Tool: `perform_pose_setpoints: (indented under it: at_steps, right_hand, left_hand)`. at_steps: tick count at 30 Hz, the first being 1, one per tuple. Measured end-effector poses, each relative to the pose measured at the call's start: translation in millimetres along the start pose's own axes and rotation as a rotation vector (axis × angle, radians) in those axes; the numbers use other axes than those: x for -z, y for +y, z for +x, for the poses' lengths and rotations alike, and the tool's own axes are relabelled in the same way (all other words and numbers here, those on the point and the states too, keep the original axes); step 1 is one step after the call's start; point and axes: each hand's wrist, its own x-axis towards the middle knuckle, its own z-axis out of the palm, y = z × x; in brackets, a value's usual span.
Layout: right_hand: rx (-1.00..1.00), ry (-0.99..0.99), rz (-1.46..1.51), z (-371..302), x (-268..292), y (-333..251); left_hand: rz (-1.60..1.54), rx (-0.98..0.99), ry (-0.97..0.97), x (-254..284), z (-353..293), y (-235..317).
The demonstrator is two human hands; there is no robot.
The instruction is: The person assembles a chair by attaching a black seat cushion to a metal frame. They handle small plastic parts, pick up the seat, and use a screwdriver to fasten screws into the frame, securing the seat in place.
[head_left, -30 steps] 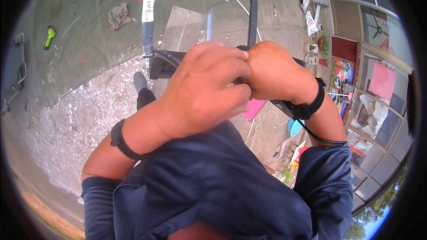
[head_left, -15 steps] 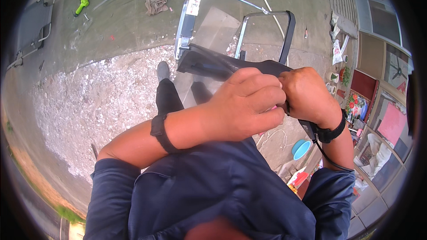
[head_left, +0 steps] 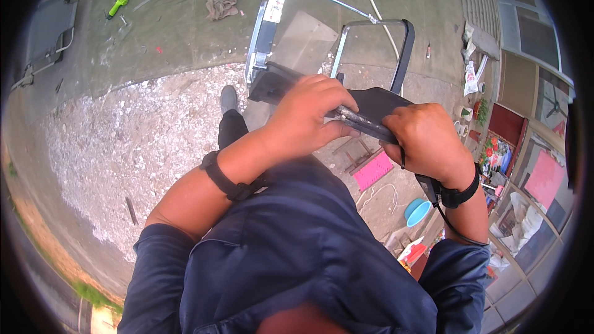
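A long black panel (head_left: 374, 100) crosses in front of me and bears a narrow bar with a scuffed, greyish end along its near edge. My left hand (head_left: 306, 114) is closed around this panel's near side, thumb below and fingers over the top, beside the bar's scuffed end. Farther right, my right hand (head_left: 424, 142) grips the same edge in a fist, with a thin dark strip hanging beneath its fingers. Beyond the panel rise a metal post (head_left: 267, 28) with a white label and a bent metal frame (head_left: 405, 55). My palms hide part of the panel.
A lime-green power tool (head_left: 117, 3) and a brown rag (head_left: 221, 4) lie on the far floor. At left stands a folding frame with dark fabric (head_left: 52, 28). A pink woven stool (head_left: 373, 170) and a blue basin (head_left: 418, 211) are below right, near potted plants (head_left: 481, 110).
My left hand has moved left and away from my right hand, uncovering the bar's scuffed end and the pink stool. My right hand keeps its grip, slightly lower.
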Motion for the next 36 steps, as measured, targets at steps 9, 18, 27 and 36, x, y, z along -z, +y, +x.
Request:
perform_pose_setpoints:
  at_steps: [9,18,27,36]
  right_hand:
    - [-0.077,0.286,0.190,-30,0,-3]
    - [-0.232,0.485,0.756,-82,-16,-6]
    - [-0.085,0.420,0.480,-60,-58,-13]
    - [-0.075,0.581,0.389,-39,-63,-22]
  left_hand:
    - [-0.069,0.020,-0.072,19,-1,2]
    - [-0.187,0.143,-0.074,19,4,3]
    - [-0.180,0.124,-0.078,14,8,4]
    - [-0.197,0.155,-0.110,16,5,1]
